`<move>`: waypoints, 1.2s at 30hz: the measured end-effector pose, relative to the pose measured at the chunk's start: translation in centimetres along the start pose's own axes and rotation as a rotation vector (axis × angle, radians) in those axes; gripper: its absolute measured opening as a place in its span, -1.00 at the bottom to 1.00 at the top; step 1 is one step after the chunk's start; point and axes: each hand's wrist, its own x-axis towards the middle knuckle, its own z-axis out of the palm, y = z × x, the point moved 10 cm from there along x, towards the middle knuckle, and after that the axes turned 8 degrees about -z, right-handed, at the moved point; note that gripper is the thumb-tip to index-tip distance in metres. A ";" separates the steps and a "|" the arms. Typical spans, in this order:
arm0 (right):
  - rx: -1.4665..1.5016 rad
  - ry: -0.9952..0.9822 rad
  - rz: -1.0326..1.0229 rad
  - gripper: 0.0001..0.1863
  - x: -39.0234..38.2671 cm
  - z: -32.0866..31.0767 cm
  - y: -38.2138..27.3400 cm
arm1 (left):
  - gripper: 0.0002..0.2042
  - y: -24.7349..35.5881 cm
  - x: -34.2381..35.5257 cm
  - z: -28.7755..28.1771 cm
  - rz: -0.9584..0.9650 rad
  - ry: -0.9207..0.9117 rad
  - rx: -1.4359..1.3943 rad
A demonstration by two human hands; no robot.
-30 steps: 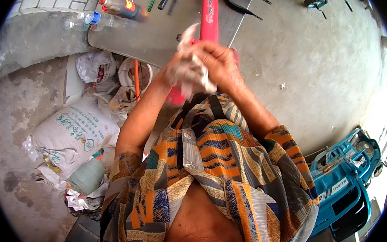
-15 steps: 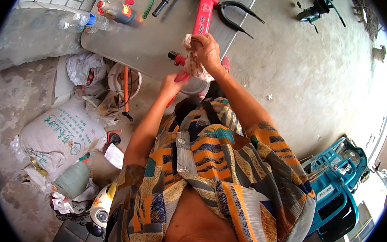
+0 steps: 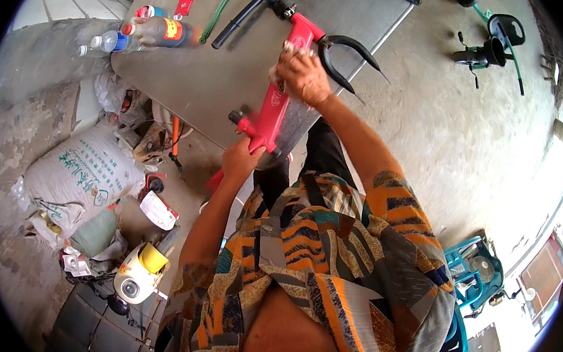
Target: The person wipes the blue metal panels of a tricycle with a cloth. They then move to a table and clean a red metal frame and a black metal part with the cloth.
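Note:
A red bike frame point(image 3: 274, 112) with a black fork point(image 3: 348, 49) and a black handlebar point(image 3: 249, 13) lies slantwise over the table's near edge. My left hand point(image 3: 241, 159) is closed round the frame's near end, beside a short stub with a dark tip. Farther up, my right hand point(image 3: 302, 76) presses on the frame's tube just below the fork, its fingers bent over a pale cloth point(image 3: 275, 75). Most of the cloth is hidden under the hand.
On the grey table point(image 3: 170, 78) stand bottles point(image 3: 164, 31) and a green cord point(image 3: 222, 9) at the left. Below it sit a full white sack point(image 3: 84, 167) and a cream toy-like object point(image 3: 134, 280). A small tricycle point(image 3: 489, 53) stands far right, teal chairs point(image 3: 472, 277) near right.
My right hand has slid with the cloth up the frame toward the fork. My left hand and the frame's near end have shifted slightly closer to me. The whole view has turned a little.

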 end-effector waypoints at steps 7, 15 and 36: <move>-0.030 0.006 0.138 -0.72 3.3 2.3 2.7 | -0.65 -4.2 -0.6 -1.0 -0.031 -0.032 0.078; 0.093 -0.193 -0.401 -0.59 2.9 2.1 -6.4 | -0.67 -7.2 -2.3 -3.6 -0.014 -0.071 0.047; 0.085 -0.261 -0.129 -0.54 2.7 -0.8 -5.1 | -0.72 -6.4 -3.1 -10.3 -0.070 0.169 -0.234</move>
